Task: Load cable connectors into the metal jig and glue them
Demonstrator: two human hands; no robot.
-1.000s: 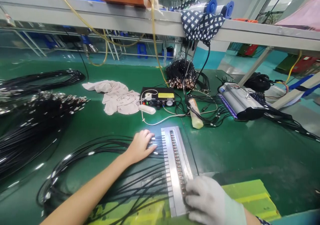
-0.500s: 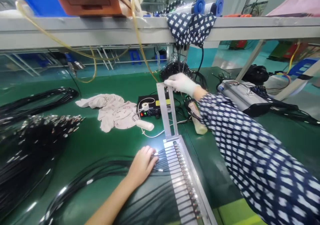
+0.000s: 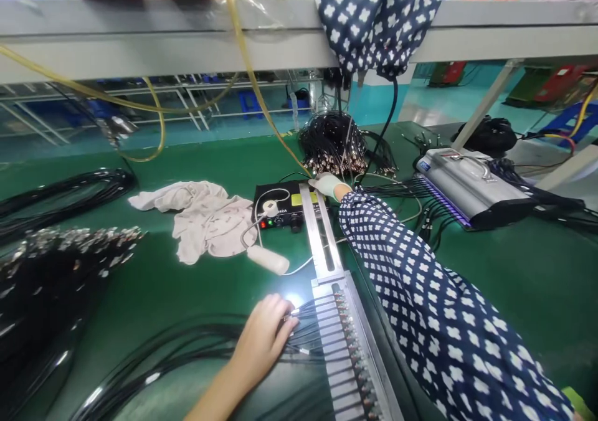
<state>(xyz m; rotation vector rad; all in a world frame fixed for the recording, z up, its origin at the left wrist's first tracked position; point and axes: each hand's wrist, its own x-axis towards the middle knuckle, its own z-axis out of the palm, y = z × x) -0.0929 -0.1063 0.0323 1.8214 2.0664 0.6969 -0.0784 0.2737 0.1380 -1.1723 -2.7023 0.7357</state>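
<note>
Pinching thin black cables (image 3: pixel 210 329), bare left hand (image 3: pixel 266 329); white-gloved right hand (image 3: pixel 327 185) at far end of slotted silver metal bar (image 3: pixel 312 234), firm grip or not: can't tell. Bar's near end meets long silver comb-slotted metal fixture (image 3: pixel 337 341) carrying cables. Risks: left-hand tug could unseat cables; dropped bar could strike black control box (image 3: pixel 292 209).

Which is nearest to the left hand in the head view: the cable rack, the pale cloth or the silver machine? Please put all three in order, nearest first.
1. Cable rack: just to the right of the left hand.
2. Pale cloth: beyond the hand, to its left.
3. Silver machine: beyond the hand, far to its right.
</note>
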